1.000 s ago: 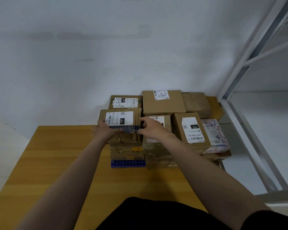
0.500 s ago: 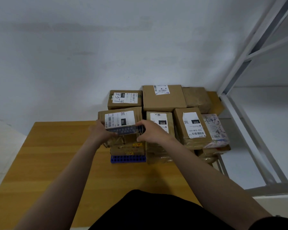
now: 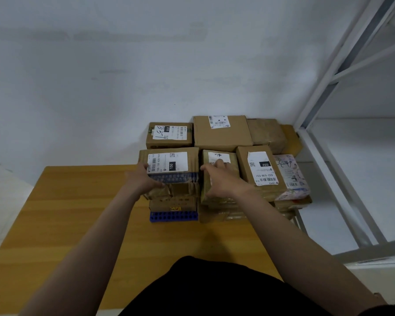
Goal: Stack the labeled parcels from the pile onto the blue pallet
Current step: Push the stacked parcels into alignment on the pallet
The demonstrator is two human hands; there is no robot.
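Head: blue pallet (image 3: 173, 216) mostly under parcels (image 3: 221, 133)

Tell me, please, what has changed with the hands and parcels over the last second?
The right hand left the right edge of the brown cardboard parcel labelled 150 and moved onto the smaller tape-wrapped cardboard parcel beside it. The left hand stays on the 150 parcel's left edge; the other parcels are unchanged.

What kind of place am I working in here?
Most likely a small parcel storage or sorting room: labelled cardboard parcels are stacked on a blue pallet, with a white metal rack beside them and a bare wall behind.
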